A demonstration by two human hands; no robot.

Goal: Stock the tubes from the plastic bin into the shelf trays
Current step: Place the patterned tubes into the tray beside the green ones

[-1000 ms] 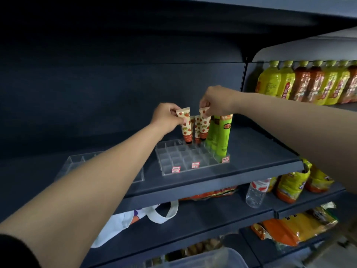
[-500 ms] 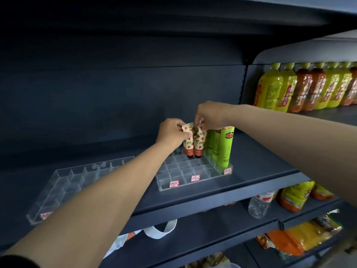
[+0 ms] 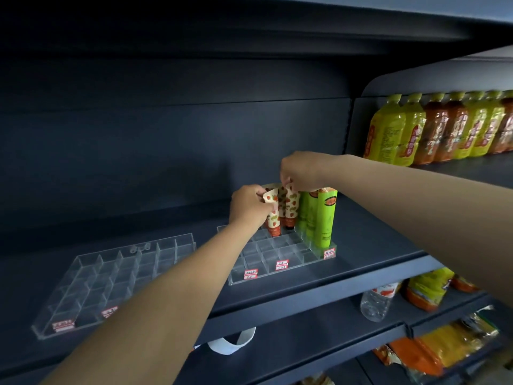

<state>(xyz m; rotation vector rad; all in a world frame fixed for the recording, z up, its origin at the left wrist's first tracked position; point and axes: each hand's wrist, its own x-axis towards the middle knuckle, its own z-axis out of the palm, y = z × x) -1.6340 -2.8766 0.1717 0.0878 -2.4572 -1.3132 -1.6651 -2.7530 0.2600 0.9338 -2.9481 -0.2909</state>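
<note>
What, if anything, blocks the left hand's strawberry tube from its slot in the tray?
Nothing visible. The left hand holds the strawberry tube upright, its base already down among the clear tray's back cells, beside the tube the right hand holds; the cell floor itself is hidden.

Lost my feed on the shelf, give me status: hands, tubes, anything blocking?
Left hand grips a strawberry tube, right hand pinches the next one. Both tubes upright at the back of the clear tray. Green tubes stand alongside, nothing blocking.
</note>
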